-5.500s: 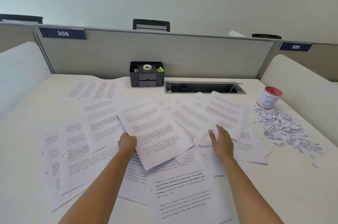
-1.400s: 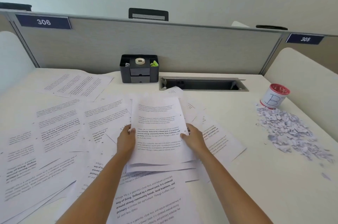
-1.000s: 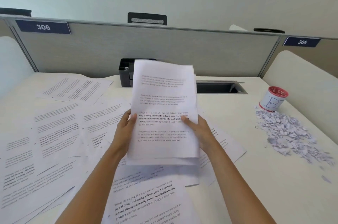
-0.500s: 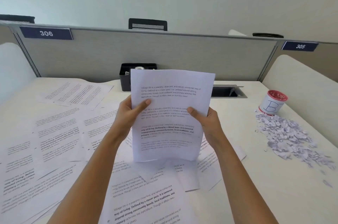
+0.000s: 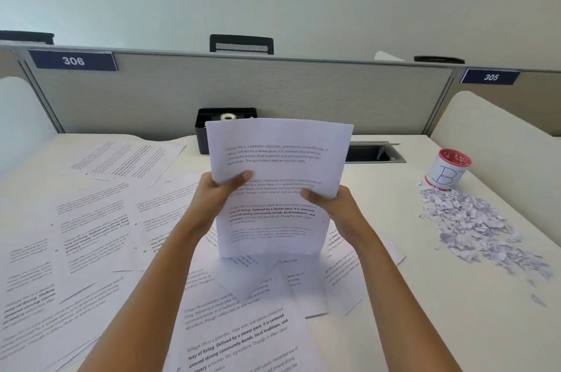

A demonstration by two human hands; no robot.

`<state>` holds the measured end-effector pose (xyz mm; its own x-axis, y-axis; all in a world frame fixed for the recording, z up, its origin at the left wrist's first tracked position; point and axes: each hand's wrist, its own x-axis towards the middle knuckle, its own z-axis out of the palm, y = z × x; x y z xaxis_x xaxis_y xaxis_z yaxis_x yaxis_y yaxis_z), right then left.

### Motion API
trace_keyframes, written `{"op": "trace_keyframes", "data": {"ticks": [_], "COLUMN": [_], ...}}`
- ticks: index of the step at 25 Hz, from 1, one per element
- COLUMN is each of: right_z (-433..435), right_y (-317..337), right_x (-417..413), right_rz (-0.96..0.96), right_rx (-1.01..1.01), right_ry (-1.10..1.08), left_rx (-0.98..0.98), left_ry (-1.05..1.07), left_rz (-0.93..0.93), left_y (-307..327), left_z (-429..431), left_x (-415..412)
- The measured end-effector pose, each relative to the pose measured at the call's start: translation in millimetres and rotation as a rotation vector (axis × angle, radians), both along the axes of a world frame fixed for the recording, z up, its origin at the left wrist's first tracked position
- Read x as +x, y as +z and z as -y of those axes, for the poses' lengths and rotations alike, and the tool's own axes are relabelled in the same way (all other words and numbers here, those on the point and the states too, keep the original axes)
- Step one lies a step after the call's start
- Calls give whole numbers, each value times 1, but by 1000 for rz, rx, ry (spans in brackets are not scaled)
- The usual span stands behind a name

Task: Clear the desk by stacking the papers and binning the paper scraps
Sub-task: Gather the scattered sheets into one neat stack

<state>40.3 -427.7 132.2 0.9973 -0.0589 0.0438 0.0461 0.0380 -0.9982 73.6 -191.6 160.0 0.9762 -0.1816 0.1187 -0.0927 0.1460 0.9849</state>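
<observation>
- Standing upright at the centre of the view, the gathered sheaf (image 5: 279, 186) is held over the desk (image 5: 440, 326). A second and a half ago it lay flat among the other pages, so the squaring-up has begun.
- Its lower edge may be tapping the sheets under it, though the blur there leaves that unsure.
- The left hand (image 5: 217, 194) grips the sheaf's left edge, thumb pressed across the front and fingers hidden behind. The right hand (image 5: 334, 204) pinches the right edge the same way.
- Loose sheets (image 5: 91, 220) cover the desk from 6 round to 10 o'clock and are still to be collected.
- The paper scraps (image 5: 473, 229) lie at 3 o'clock, just beside the red-rimmed cup (image 5: 447, 171) at 2 o'clock. Binning has not started.
- A black organiser (image 5: 203, 129) sits at 12 o'clock, partly behind the sheaf.
</observation>
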Motion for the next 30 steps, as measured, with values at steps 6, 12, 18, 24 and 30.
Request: {"op": "trace_keyframes", "data": {"ticks": [6, 12, 18, 24, 30], "right_z": [15, -13, -1, 39, 34], "right_y": [-11, -1, 11, 6, -9], "right_x": [-1, 6, 5, 2, 0], "right_rz": [-1, 43, 120, 76, -25], "right_rx": [71, 416, 251, -45, -140], "right_ry": [-86, -51, -97, -171, -246], "left_rx": [-487, -842, -638, -135, 41], "left_ry": [263, 199, 269, 253, 230], "left_rz": [-23, -193, -107, 27, 96], "left_y": [13, 10, -4, -22, -19], "left_z": [-5, 16, -1, -40, -28], "left_x": [3, 0, 8, 14, 11]}}
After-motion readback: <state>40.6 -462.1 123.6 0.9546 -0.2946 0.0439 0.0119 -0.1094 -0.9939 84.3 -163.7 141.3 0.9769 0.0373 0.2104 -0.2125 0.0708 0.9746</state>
